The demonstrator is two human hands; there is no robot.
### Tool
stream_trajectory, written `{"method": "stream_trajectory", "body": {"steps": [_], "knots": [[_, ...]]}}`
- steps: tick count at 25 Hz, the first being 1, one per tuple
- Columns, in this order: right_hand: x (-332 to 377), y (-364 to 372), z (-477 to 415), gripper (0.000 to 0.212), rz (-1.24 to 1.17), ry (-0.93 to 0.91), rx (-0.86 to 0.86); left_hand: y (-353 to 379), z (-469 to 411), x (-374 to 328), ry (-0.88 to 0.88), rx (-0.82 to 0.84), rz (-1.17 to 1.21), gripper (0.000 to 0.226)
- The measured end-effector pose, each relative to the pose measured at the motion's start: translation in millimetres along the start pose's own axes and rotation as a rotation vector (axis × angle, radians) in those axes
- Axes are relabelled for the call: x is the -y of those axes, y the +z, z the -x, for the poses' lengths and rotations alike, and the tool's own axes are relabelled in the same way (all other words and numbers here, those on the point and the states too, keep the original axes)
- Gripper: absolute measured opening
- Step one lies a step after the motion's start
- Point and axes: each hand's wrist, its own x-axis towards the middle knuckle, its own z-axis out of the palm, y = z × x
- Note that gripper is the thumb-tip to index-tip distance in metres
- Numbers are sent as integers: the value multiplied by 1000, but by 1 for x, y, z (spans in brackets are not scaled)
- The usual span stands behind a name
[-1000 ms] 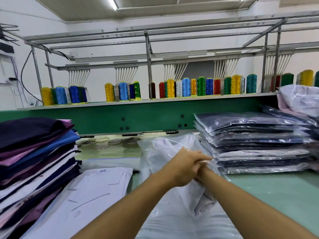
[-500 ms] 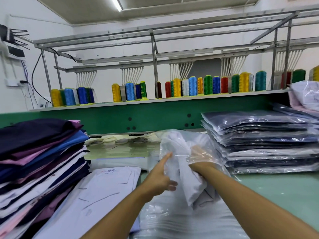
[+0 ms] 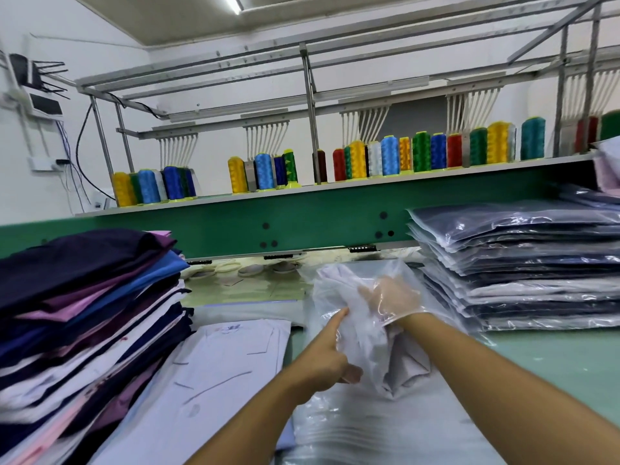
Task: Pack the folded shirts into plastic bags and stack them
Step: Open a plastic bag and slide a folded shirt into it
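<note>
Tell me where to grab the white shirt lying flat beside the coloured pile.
Probably the long right edge, from the right: the white shirt lies flat with that edge free, while its left side meets the pile of folded shirts. Slide fingers underneath rather than pinching the top.

bright, even | white ceiling tube light [image 3: 231,3] at 12 o'clock | glare on clear-bagged shirt stack [image 3: 520,263] at 3 o'clock | edges bowed
</note>
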Motion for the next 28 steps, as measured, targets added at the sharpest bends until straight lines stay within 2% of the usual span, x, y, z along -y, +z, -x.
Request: {"method": "stream_trajectory", "body": {"steps": [3, 5, 6, 7, 9, 10, 12, 14, 15, 18, 20, 22, 24, 25, 28], "knots": [[-6, -1, 12, 69, -46, 36, 39, 2, 4, 0, 5, 9, 29, 103], [-18, -1, 20, 74, -78, 24, -32, 3, 7, -1, 7, 0, 36, 101], [-15, 1, 31, 68, -2, -62, 0, 3, 8, -1, 6, -14, 30, 100], [-13, 5, 40, 67, 69, -164, 110, 3, 9, -1, 2, -26, 27, 100], [-2, 12, 60, 82, 85, -326, 242, 5, 11, -2, 3, -36, 40, 100], [1, 17, 68, 83, 75, -386, 278, 5, 11, -1, 8, -39, 55, 100], [12, 26, 77, 70, 119, -410, 364, 6, 12, 2, 19, -34, 75, 101], [23, 32, 85, 62, 25, -285, 508, 2, 10, 9, 4, -35, 72, 103], [26, 35, 86, 56, 53, -278, 524, 0, 10, 13, -15, -33, 66, 104], [21, 52, 74, 67, 196, -268, 569, -4, 7, 24, -88, -32, 93, 115], [22, 56, 71, 67, 284, -316, 559, -2, 3, 28, -78, -20, 129, 97], [20, 57, 67, 64, 273, -311, 527, -1, 0, 29, -58, -36, 134, 81], [10, 52, 63, 66, 257, -307, 474, -3, -1, 29, -60, -93, -5, 70], [0, 48, 63, 69, 273, -291, 431, -4, -1, 28, -61, -113, -156, 68], [-43, 38, 68, 83, 469, -196, 236, -3, -2, 26, -37, -169, -791, 74]]}}
